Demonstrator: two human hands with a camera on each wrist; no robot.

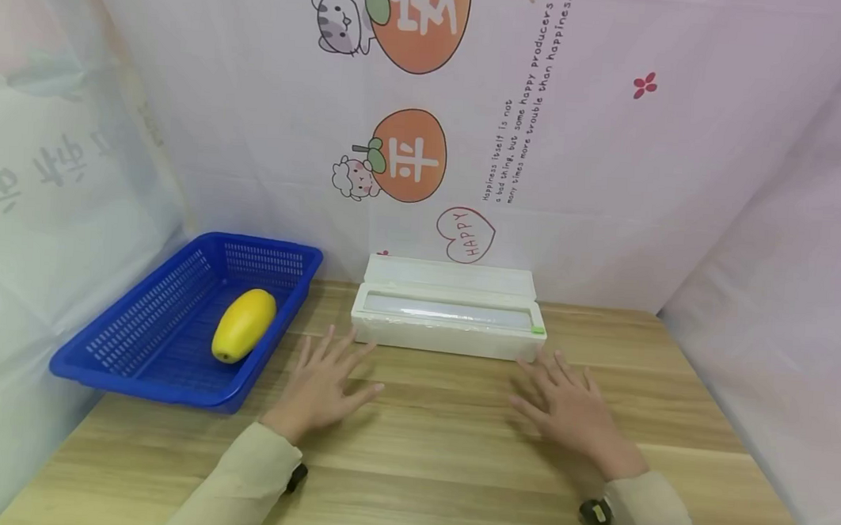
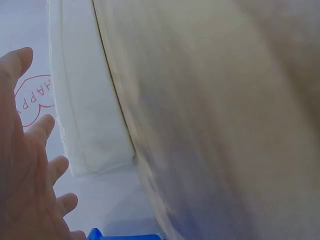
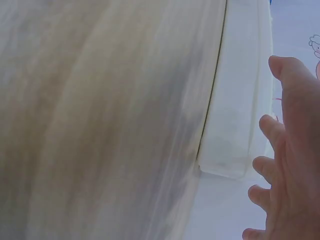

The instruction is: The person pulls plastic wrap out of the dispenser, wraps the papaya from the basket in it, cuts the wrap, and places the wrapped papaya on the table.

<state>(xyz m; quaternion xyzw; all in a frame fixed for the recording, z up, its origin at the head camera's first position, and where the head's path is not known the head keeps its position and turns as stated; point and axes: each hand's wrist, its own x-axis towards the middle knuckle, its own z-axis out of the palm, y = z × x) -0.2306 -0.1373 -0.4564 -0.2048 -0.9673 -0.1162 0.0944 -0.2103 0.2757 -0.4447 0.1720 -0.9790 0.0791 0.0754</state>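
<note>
Here my left hand (image 1: 324,388) and right hand (image 1: 570,409) lie spread, fingers straight, holding nothing, on the wooden table (image 1: 446,462). The white wrap dispenser (image 1: 449,311) sits just beyond at twelve o'clock, lid open.

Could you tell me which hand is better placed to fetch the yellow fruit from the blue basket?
Left, probably. The left hand lies open beside the blue basket holding the yellow fruit; the right hand rests farther off, past the white dispenser box.
</note>
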